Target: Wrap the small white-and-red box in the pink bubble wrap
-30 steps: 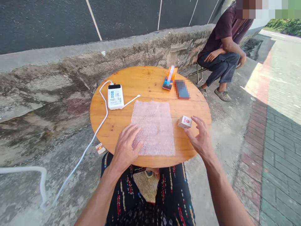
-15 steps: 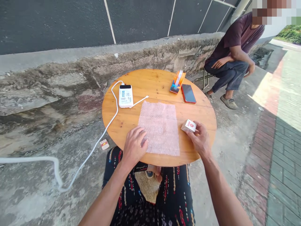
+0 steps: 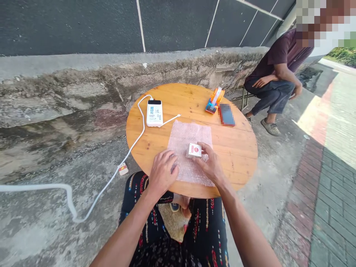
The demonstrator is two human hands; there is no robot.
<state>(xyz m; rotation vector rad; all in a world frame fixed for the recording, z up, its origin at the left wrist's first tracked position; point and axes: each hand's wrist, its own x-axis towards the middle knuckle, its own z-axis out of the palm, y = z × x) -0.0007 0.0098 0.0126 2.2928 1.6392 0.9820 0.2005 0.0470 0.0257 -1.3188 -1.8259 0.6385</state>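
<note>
My right hand (image 3: 211,163) grips white carton (image 3: 194,150); open left hand (image 3: 163,170) perhaps steadies pink plastic sheet (image 3: 187,171) near front edge of wooden surface (image 3: 236,157).

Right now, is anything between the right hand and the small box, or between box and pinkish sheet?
Nothing visible. The right hand holds the small box over the pinkish sheet; the left hand is at the sheet's left edge, apart from the box. Contact below is unclear.
</note>
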